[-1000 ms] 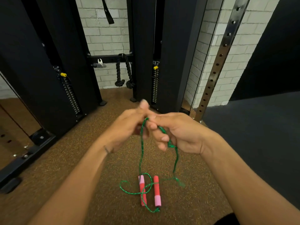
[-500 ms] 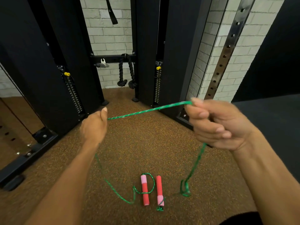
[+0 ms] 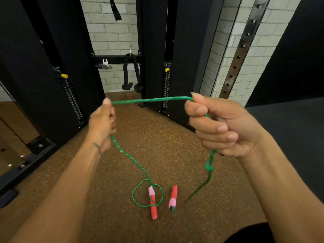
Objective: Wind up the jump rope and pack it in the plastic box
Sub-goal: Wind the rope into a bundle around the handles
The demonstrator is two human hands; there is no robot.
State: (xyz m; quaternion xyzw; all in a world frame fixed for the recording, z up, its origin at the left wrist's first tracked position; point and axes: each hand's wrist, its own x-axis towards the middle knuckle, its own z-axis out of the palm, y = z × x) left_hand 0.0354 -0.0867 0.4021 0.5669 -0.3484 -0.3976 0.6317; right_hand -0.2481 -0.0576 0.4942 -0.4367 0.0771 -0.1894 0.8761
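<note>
A green jump rope [image 3: 150, 100] stretches taut between my two hands at chest height. My left hand [image 3: 102, 125] is closed on one part of it and my right hand [image 3: 219, 127] is fisted on another. From each hand the rope hangs down to the floor. A knot [image 3: 208, 167] sits in the strand below my right hand. Two red and pink handles lie on the floor: the left handle [image 3: 152, 201] with a rope loop around it, the right handle [image 3: 173, 199] beside it. No plastic box is in view.
Black cable machine towers [image 3: 52, 67] and weight stacks [image 3: 166, 88] stand ahead on the brown speckled floor [image 3: 166, 137]. A black tricep rope [image 3: 131, 74] hangs on a bar before a white brick wall. A dark mat [image 3: 289, 137] lies right.
My hands went from joined together to spread apart, pulling a length of rope taut between them. The floor loops shifted and the right-hand strand lifted with its knot.
</note>
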